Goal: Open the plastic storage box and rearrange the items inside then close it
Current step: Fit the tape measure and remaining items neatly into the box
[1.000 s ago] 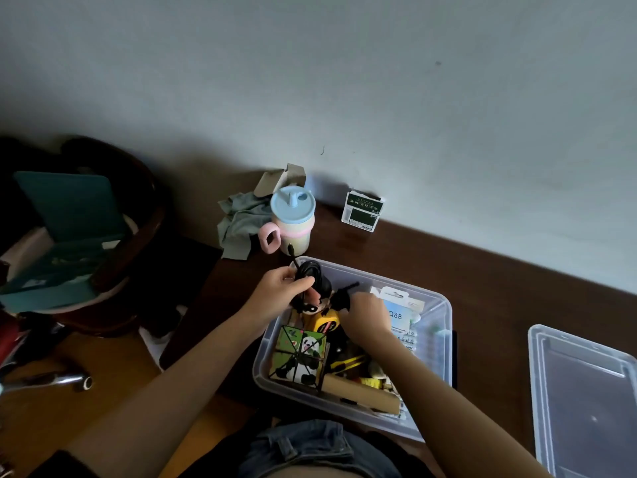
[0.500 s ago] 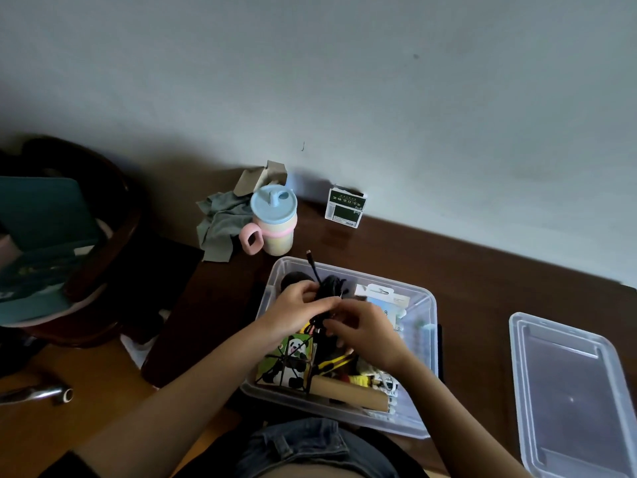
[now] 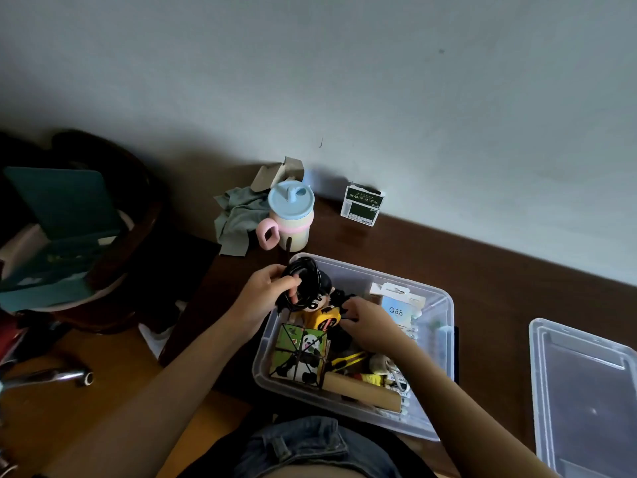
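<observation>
The clear plastic storage box [image 3: 436, 343] stands open on the dark table in front of me. My left hand [image 3: 267, 291] grips a coiled black cable [image 3: 303, 276] above the box's far left corner. My right hand [image 3: 370, 326] is down inside the box with its fingers curled beside a yellow tape measure [image 3: 325, 319]; what they hold is hidden. Inside lie a panda-print cube [image 3: 300, 353], a white Q88 package [image 3: 396, 305] and a brown wooden block [image 3: 362, 391]. The clear lid [image 3: 586, 391] lies on the table to the right.
A blue-lidded cup with a pink handle [image 3: 289, 215] and a grey cloth [image 3: 238, 219] sit beyond the box. A small green and white carton [image 3: 362, 205] stands by the wall. A dark chair with a teal folder [image 3: 69, 208] is at the left.
My left hand has lifted the black cable coil back toward the box's far left corner. My right hand has dropped lower into the box by the tape measure.
</observation>
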A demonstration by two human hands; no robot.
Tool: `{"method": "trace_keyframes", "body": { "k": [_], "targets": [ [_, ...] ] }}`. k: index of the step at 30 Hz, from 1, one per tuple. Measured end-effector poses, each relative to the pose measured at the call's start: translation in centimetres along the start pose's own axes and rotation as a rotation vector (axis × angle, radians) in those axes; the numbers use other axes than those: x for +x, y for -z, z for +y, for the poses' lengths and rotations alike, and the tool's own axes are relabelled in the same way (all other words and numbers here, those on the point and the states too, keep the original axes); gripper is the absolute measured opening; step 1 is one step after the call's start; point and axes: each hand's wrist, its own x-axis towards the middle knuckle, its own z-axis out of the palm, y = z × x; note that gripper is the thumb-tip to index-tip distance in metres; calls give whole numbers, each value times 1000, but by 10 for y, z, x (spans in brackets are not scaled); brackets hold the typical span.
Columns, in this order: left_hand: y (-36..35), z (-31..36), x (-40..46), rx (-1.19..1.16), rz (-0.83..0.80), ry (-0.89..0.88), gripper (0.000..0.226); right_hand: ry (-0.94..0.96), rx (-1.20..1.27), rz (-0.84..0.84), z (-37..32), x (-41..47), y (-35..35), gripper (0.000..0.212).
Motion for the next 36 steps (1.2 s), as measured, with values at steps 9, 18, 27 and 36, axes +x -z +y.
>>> {"method": "trace_keyframes", "body": {
  "k": [9, 18, 27, 36],
  "targets": [
    [6, -3, 0, -9, 35, -4, 17, -203, -97, 4, -15, 35, -34, 36],
    [8, -1, 1, 21, -2, -4, 13, -369, -79, 125, -19, 61, -49, 47],
    [8, -7, 1, 13, -27, 8, 4, -410, 9, 288, -16, 63, -58, 34],
    [14, 2, 6, -233, -46, -70, 22, -250, -79, 242, 2, 11, -22, 20]
  ]
}}
